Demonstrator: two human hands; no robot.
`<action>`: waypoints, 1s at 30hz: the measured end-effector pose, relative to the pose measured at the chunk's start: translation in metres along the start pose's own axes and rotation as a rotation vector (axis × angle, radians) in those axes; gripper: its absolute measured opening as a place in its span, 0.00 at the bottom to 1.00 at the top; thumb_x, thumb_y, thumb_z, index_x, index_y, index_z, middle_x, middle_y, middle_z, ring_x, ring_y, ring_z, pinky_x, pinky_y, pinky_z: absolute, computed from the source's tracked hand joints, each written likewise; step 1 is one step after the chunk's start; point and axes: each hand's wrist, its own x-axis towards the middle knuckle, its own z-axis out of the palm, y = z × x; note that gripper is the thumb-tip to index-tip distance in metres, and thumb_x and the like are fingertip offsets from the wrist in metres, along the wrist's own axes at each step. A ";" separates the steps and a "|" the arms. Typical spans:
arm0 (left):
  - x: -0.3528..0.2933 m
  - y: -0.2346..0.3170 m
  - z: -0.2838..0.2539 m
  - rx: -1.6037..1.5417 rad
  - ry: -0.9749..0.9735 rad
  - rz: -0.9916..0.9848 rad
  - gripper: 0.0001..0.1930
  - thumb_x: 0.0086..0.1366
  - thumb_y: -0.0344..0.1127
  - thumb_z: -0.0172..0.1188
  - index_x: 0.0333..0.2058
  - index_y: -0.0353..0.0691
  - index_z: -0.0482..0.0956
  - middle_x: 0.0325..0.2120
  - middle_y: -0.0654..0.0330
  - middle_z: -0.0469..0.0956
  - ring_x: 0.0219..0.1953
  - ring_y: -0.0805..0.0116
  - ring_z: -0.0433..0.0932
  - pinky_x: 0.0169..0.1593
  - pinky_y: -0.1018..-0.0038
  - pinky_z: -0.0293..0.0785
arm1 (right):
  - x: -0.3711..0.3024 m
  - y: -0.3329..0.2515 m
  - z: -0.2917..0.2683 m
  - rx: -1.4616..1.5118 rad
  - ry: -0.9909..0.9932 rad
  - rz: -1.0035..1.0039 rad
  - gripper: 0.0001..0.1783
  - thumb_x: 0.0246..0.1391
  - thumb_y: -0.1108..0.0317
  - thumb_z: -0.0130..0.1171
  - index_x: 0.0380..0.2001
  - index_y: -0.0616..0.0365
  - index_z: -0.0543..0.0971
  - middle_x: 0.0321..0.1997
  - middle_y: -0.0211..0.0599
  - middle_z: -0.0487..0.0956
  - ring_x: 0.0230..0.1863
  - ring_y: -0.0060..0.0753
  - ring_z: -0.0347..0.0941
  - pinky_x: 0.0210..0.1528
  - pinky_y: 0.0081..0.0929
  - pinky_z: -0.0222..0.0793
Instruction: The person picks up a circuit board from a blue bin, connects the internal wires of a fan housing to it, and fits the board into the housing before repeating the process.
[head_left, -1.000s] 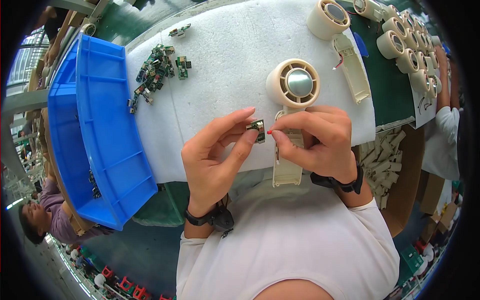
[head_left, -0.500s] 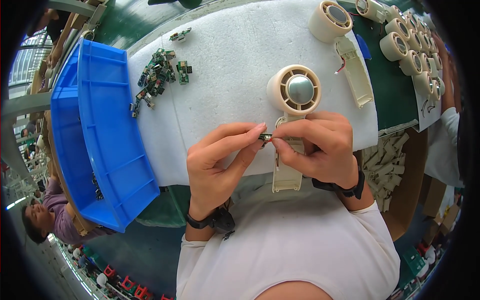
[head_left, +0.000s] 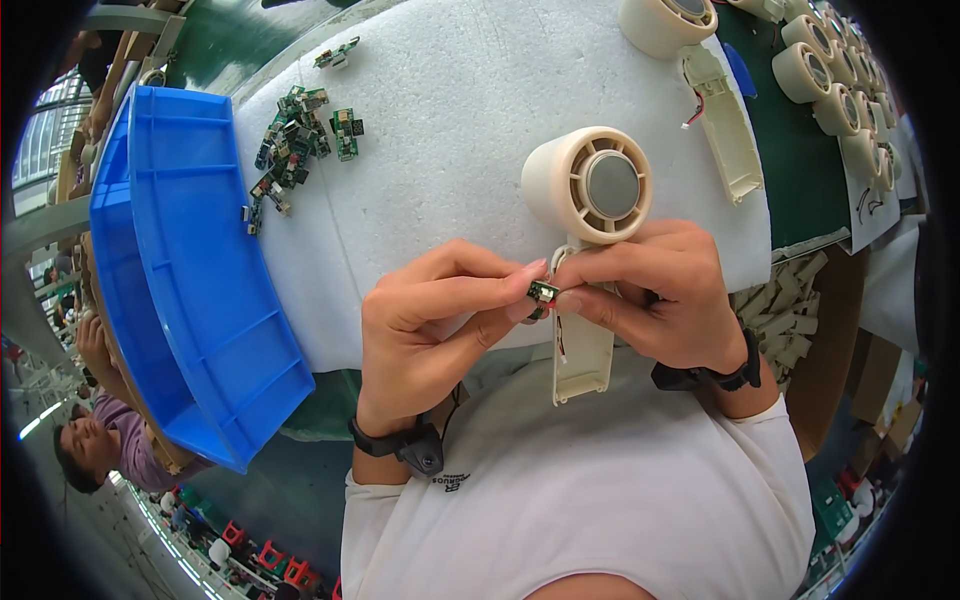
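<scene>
Between thumb and forefinger my left hand (head_left: 430,325) pinches a small green circuit board (head_left: 542,292). My right hand (head_left: 655,295) is closed at the board's right edge, its fingertips on a thin red wire (head_left: 553,302); the wire's end is mostly hidden. Beneath both hands lies a cream handheld fan (head_left: 590,187), its round head with a silver centre pointing away from me. Its open handle shell (head_left: 580,360) runs toward my body, a thin wire lying inside. The right hand covers the upper part of that handle.
Several loose circuit boards (head_left: 290,145) lie on the white foam sheet (head_left: 440,120). A blue bin (head_left: 205,270) stands at left. Another open fan (head_left: 720,120) rests at the far right, beyond it rows of fan heads (head_left: 835,90). A carton of cream parts (head_left: 780,310) sits at right. A person (head_left: 120,435) is at left.
The circuit board has turned so more of its face shows, and both hands have shifted slightly nearer to me. The fan head has tilted a little to the right.
</scene>
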 end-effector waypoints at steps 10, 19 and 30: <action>0.000 -0.003 0.005 0.091 0.062 0.115 0.20 0.58 0.12 0.65 0.48 0.36 0.87 0.40 0.53 0.85 0.39 0.67 0.84 0.43 0.75 0.81 | 0.000 -0.001 -0.001 -0.018 -0.012 -0.025 0.10 0.49 0.76 0.74 0.36 0.58 0.85 0.23 0.30 0.82 0.18 0.23 0.71 0.23 0.23 0.63; -0.008 0.001 0.010 0.264 0.085 0.171 0.16 0.61 0.12 0.64 0.46 0.29 0.86 0.39 0.50 0.83 0.41 0.65 0.83 0.45 0.75 0.80 | -0.005 -0.002 0.006 -0.162 0.081 -0.090 0.11 0.47 0.75 0.74 0.36 0.58 0.85 0.16 0.26 0.73 0.13 0.19 0.62 0.20 0.22 0.58; -0.003 -0.003 0.004 0.037 0.011 0.023 0.20 0.59 0.12 0.65 0.48 0.36 0.87 0.39 0.54 0.84 0.38 0.68 0.84 0.42 0.75 0.81 | -0.003 -0.003 0.000 0.050 0.006 0.054 0.11 0.48 0.78 0.73 0.37 0.59 0.85 0.20 0.29 0.79 0.16 0.21 0.67 0.21 0.21 0.59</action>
